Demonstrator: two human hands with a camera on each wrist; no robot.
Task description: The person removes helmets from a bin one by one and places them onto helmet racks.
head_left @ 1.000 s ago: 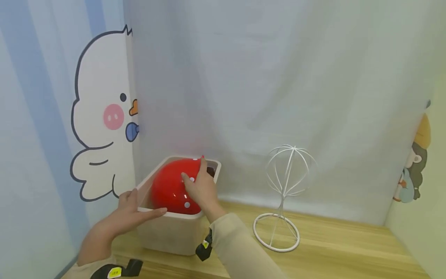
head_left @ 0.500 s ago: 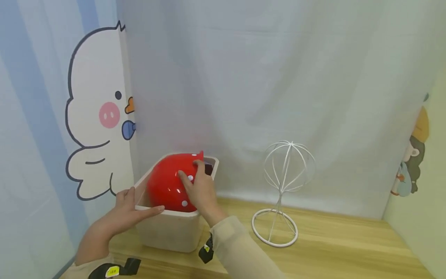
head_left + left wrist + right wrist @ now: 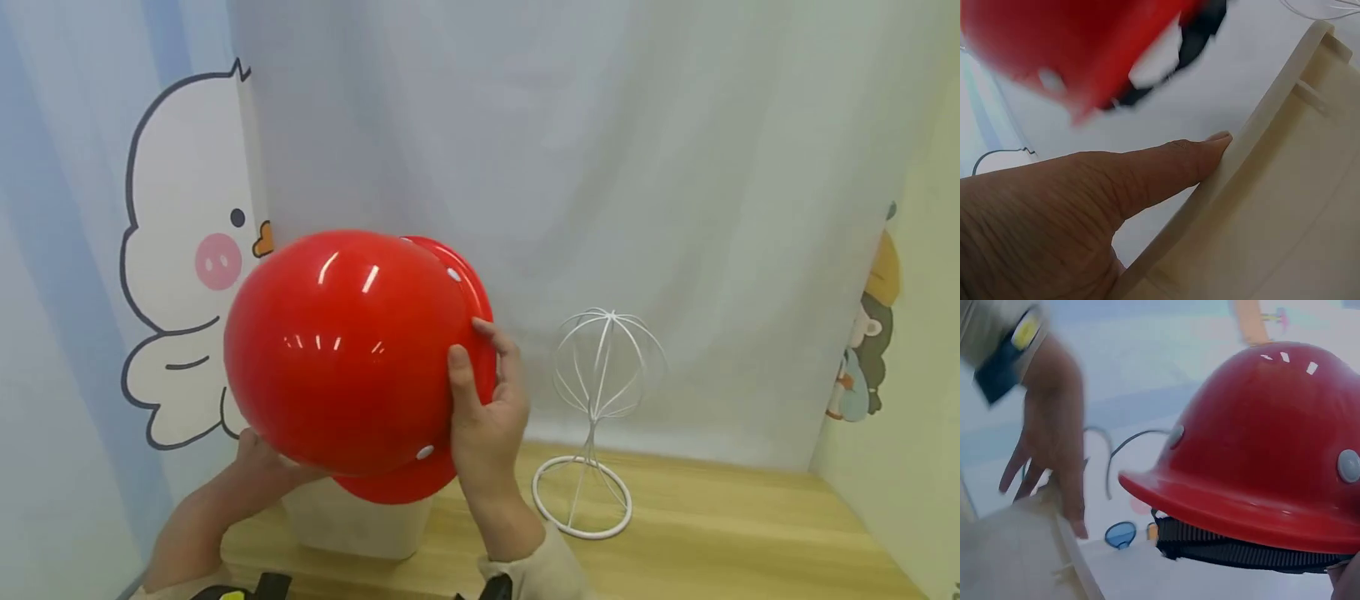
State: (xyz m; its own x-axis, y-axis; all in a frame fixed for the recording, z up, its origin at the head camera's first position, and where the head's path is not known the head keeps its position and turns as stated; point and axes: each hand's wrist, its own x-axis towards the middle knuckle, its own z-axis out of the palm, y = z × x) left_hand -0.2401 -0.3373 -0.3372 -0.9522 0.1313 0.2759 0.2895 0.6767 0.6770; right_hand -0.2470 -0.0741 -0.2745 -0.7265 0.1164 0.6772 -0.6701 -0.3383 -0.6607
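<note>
— Helmet [image 3: 345,354] first: where is it?

— Red hard hat, held up in the air directly above the beige bin [image 3: 356,525] (its black inner strap shows from below). The right hand [image 3: 483,408] grips its brim, thumb on the shell, fingers curled behind.

— And the left hand [image 3: 258,471]?

— Resting on the bin's rim, fingers straight. A white wire stand [image 3: 592,417] is right of the bin, well apart.

Helmet [image 3: 345,358] above the bin [image 3: 360,521]; wire stand [image 3: 596,417] to its right.
</note>
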